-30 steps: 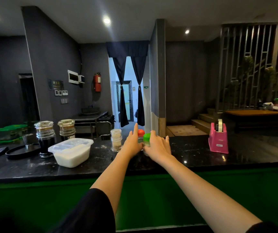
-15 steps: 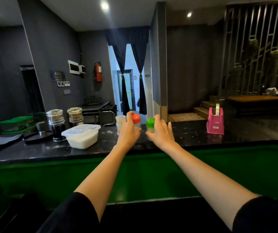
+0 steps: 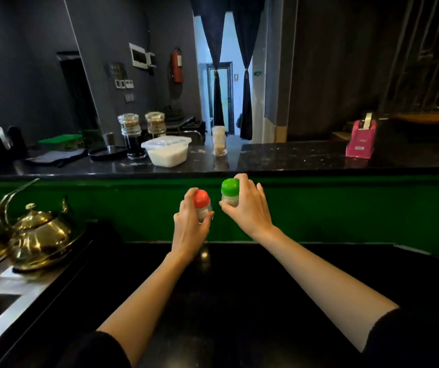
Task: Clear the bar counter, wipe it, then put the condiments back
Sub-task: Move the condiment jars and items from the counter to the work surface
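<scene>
Red-capped shaker (image 3: pixel 201 203) is in the left hand (image 3: pixel 188 231) and the green-capped shaker (image 3: pixel 230 193) in the right hand (image 3: pixel 250 212), fingers curled tight round each. Both are up in the air, nearer than the black counter (image 3: pixel 292 158), where a white tub (image 3: pixel 166 152) and pink tape holder (image 3: pixel 360 143) stand.

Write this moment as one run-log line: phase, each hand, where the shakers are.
phase: clearing | left hand: grips red-capped shaker | right hand: grips green-capped shaker | both: held off bar counter
</scene>
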